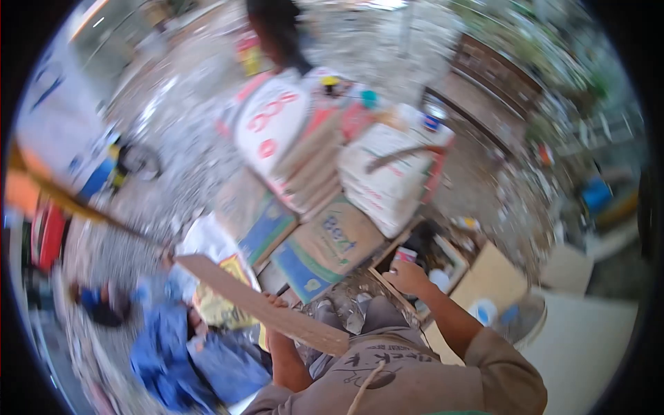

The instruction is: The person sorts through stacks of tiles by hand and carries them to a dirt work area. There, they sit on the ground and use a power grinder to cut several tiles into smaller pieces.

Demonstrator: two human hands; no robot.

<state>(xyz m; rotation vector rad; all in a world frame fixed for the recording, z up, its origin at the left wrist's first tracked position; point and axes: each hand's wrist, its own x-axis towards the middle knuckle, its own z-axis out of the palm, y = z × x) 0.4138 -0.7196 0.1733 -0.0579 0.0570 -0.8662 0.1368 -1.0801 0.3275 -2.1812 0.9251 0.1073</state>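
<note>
My left hand (pixel 276 302) is wrapped round a long flat wooden board (pixel 242 292), which slants from the left down towards my body. Only some of the fingers show at the board's upper edge. My right hand (pixel 408 278) is closed on a small red-and-white packet (pixel 405 256), above an open wooden box (pixel 393 294). Dark items and a round white thing (pixel 439 279) lie in that box. Motion blur hides their details.
Stacked cement bags (pixel 277 124) stand ahead, with a curved tool (pixel 404 155) on a white one. Brown-and-blue bags (pixel 328 242) lie nearer. Blue cloth (pixel 173 360) is at left; pale boards (pixel 581 346) are at right. A person (pixel 277 31) stands at the back.
</note>
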